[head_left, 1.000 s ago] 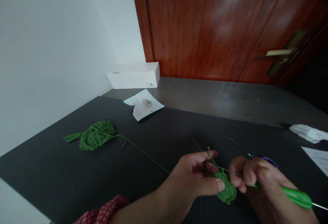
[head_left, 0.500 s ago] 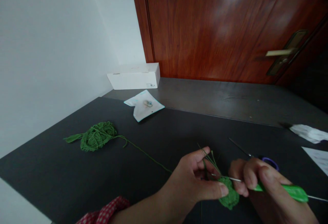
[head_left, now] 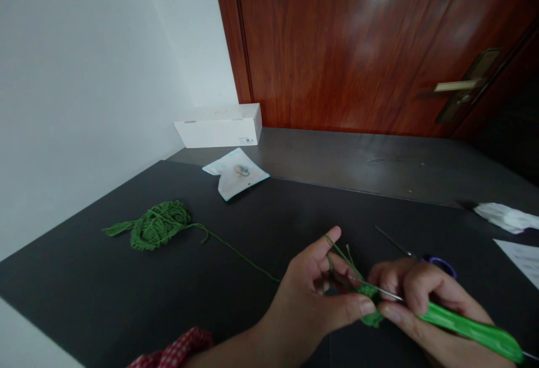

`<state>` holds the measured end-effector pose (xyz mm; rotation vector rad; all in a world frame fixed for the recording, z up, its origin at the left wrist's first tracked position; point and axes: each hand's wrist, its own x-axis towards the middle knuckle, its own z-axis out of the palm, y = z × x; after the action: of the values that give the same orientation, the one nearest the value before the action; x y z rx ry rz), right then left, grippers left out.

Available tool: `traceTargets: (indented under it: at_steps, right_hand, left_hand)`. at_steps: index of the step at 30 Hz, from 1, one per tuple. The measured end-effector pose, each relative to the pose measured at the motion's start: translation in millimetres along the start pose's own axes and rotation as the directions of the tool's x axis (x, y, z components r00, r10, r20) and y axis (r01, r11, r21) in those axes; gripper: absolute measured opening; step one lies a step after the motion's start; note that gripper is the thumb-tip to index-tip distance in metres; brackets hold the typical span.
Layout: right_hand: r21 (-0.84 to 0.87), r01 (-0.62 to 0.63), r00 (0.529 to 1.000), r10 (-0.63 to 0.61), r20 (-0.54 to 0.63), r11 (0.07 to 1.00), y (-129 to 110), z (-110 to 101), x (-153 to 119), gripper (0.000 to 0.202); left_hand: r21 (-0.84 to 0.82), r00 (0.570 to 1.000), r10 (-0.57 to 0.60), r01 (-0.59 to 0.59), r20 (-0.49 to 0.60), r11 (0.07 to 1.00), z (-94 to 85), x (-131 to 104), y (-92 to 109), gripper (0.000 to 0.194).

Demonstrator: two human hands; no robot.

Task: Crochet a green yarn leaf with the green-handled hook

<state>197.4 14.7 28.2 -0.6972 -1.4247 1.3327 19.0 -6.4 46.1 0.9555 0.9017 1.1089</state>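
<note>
My left hand (head_left: 314, 292) pinches a small round green crochet piece (head_left: 372, 318) between thumb and fingers, with green yarn (head_left: 342, 251) running over its raised index finger. A crochet hook (head_left: 467, 326) with a bright green handle is in my right hand (head_left: 425, 295). Its thin metal shaft lies across the top of the crochet piece, and the tip is near my left fingers. Fingertips of the right hand touch the piece's edge. From the left, a strand leads back to a green yarn ball (head_left: 162, 225) on the dark table.
Purple-handled scissors (head_left: 438, 266) lie just beyond my right hand, partly hidden. A white packet (head_left: 236, 174) and a long white box (head_left: 219, 127) are at the back left. At the right edge are a white wrapper (head_left: 505, 216) and a printed sheet (head_left: 516, 258).
The hook's handle end has swung down and its shaft now slants more steeply. My left index finger has risen, lifting the yarn. The crochet piece is tilted and less of it shows.
</note>
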Motion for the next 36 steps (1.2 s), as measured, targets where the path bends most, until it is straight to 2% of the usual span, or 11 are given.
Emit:
traceTargets:
  at_steps: [8, 12, 17, 21, 26, 31, 36]
  right_hand:
    - [0.078, -0.073, 0.995, 0.078, -0.056, 0.994, 0.2, 6.5, -1.9, 0.024]
    - [0.107, -0.117, 0.982, 0.131, -0.136, 0.987, -1.7, 10.6, -1.5, 0.028]
    - [0.056, -0.153, 0.987, 0.155, -0.037, 0.987, -7.5, 6.5, 1.0, 0.026]
    - [0.065, -0.209, 0.978, 0.210, -0.011, 0.976, -8.8, 4.3, 1.4, 0.025]
    - [0.175, -0.312, 0.949, 0.316, 0.006, 0.934, -7.2, 6.8, 0.9, 0.027]
    - [0.278, -0.415, 0.904, 0.426, 0.023, 0.866, -7.5, 8.9, 1.1, 0.028]
    - [0.291, -0.423, 0.897, 0.441, 0.004, 0.858, -5.4, 10.7, -0.1, 0.027]
  left_hand:
    - [-0.099, 0.999, -0.032, 0.034, 0.018, 0.995, 1.3, -1.2, 3.1, 0.075]
    - [0.004, 1.000, -0.012, 0.012, -0.024, 1.000, 2.2, 0.1, 5.8, 0.077]
    - [0.112, 0.999, 0.033, -0.028, -0.041, 0.993, 6.0, -2.3, 8.8, 0.075]
    - [0.131, 1.000, 0.006, -0.004, -0.016, 0.991, 6.1, -3.1, 5.5, 0.074]
    - [0.050, 0.996, -0.092, 0.092, -0.019, 0.994, 3.5, 1.2, 1.9, 0.080]
    - [-0.108, 0.975, -0.215, 0.207, -0.059, 0.972, 5.5, 1.7, 7.2, 0.084]
    - [-0.247, 0.963, -0.267, 0.248, -0.045, 0.937, 7.7, 0.1, 7.6, 0.077]
